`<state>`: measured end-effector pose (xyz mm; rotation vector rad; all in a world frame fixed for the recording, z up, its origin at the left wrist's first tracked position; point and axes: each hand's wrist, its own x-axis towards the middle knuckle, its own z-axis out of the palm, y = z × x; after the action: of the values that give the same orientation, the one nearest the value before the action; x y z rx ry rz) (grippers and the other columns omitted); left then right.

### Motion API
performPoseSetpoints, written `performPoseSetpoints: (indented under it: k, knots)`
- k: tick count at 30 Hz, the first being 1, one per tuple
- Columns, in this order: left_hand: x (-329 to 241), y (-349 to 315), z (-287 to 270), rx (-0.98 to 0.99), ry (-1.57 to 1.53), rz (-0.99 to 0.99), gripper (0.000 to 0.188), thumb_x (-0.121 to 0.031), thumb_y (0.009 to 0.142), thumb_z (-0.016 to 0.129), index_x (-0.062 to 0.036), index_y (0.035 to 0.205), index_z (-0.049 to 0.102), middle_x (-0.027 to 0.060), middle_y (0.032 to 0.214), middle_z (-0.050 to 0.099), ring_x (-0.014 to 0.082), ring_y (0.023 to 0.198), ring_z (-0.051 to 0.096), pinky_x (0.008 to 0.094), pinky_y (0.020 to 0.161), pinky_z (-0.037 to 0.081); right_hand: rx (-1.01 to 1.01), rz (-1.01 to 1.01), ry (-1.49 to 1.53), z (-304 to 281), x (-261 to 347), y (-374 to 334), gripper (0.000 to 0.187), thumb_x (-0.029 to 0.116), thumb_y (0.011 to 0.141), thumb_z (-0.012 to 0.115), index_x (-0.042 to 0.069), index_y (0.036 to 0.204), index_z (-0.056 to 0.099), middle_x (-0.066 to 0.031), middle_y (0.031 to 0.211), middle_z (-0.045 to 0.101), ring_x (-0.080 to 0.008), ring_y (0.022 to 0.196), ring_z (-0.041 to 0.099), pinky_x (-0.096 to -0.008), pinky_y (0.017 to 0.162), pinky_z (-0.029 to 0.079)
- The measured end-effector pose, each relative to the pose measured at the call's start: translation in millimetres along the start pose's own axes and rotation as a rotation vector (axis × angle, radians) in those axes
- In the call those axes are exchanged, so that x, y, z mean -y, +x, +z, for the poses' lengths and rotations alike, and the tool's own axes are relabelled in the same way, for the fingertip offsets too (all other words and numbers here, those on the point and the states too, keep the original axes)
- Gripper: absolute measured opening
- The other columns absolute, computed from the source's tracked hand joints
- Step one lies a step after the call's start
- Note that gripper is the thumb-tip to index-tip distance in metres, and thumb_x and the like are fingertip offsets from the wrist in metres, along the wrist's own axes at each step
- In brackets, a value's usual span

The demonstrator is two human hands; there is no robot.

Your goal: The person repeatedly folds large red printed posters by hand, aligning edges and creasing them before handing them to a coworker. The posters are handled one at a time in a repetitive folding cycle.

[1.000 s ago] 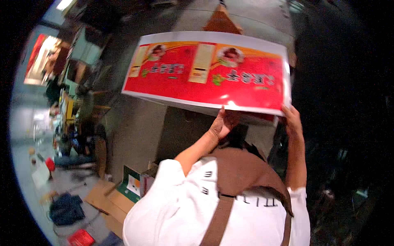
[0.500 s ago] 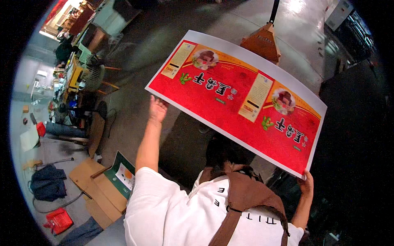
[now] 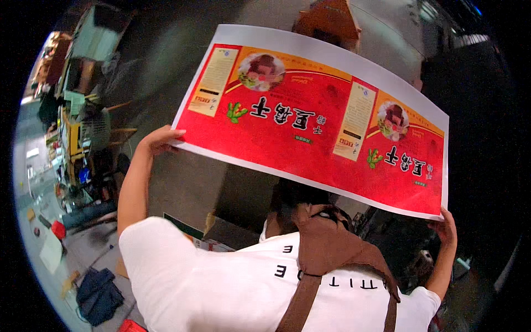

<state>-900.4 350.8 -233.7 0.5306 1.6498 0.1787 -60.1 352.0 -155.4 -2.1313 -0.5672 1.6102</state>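
A large printed sheet, red with a white border, is held up in front of me by both hands. It carries two repeats of a packaging design with food pictures, cream panels and dark lettering, upside down to me. My left hand pinches the near left corner, thumb on top and the other fingers mostly hidden beneath. At the near right corner, my right hand grips the edge, its fingers partly behind the paper. The sheet bows slightly between them. I wear a white shirt and a brown apron.
Beyond the sheet stands an orange-brown wheeled base, like a pallet truck, on the grey floor. To the left are a chair and a cluttered bench. Dark cloth lies at lower left, near something red. The right side is dark.
The sheet has shifted left and levelled out, its right end now higher. My left hand, earlier with fingers under the edge, now has its thumb over the corner. My view has turned too.
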Motion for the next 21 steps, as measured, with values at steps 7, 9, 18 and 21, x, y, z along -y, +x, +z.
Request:
performPoseSetpoints:
  k: [7, 9, 18, 21]
  knots:
    - [13, 0, 10, -0.208, -0.277, -0.051, 0.059, -0.044, 0.067, 0.069, -0.0051, 0.108, 0.055, 0.0138, 0.098, 0.059, 0.0275, 0.089, 0.058, 0.0437, 0.076, 0.049, 0.106, -0.107, 0.324, -16, -40, 0, 0.048, 0.045, 0.086, 0.047, 0.007, 0.116, 0.049, -0.0058, 0.105, 0.06, -0.021, 0.088, 0.058, -0.0333, 0.07, 0.047]
    - [20, 5, 3, -0.082, -0.327, -0.048, 0.059, -0.042, 0.068, 0.069, -0.0041, 0.11, 0.053, 0.0149, 0.101, 0.058, 0.0281, 0.092, 0.058, 0.0448, 0.076, 0.049, 0.03, -0.15, 0.29, -12, -43, 7, 0.046, 0.042, 0.086, 0.049, 0.007, 0.115, 0.05, -0.0051, 0.104, 0.06, -0.0188, 0.087, 0.058, -0.0315, 0.07, 0.047]
    - [-97, -32, 40, 0.14, -0.066, 0.161, 0.063, -0.033, 0.07, 0.069, 0.0038, 0.114, 0.046, 0.0155, 0.095, 0.062, 0.0237, 0.079, 0.063, 0.0332, 0.065, 0.053, -0.099, -0.147, -0.196, 18, 17, 15, 0.048, 0.046, 0.081, 0.051, 0.001, 0.1, 0.054, -0.0087, 0.073, 0.06, -0.0183, 0.057, 0.059, -0.027, 0.049, 0.048]
    - [-123, -5, 53, 0.111, -0.295, 0.375, 0.061, -0.029, 0.074, 0.065, 0.0028, 0.121, 0.041, 0.0147, 0.104, 0.059, 0.0218, 0.084, 0.062, 0.0349, 0.069, 0.052, 0.053, -0.241, -0.143, 26, 55, 39, 0.048, 0.047, 0.082, 0.047, 0.003, 0.1, 0.054, -0.0068, 0.071, 0.06, -0.0144, 0.054, 0.056, -0.0242, 0.045, 0.044]
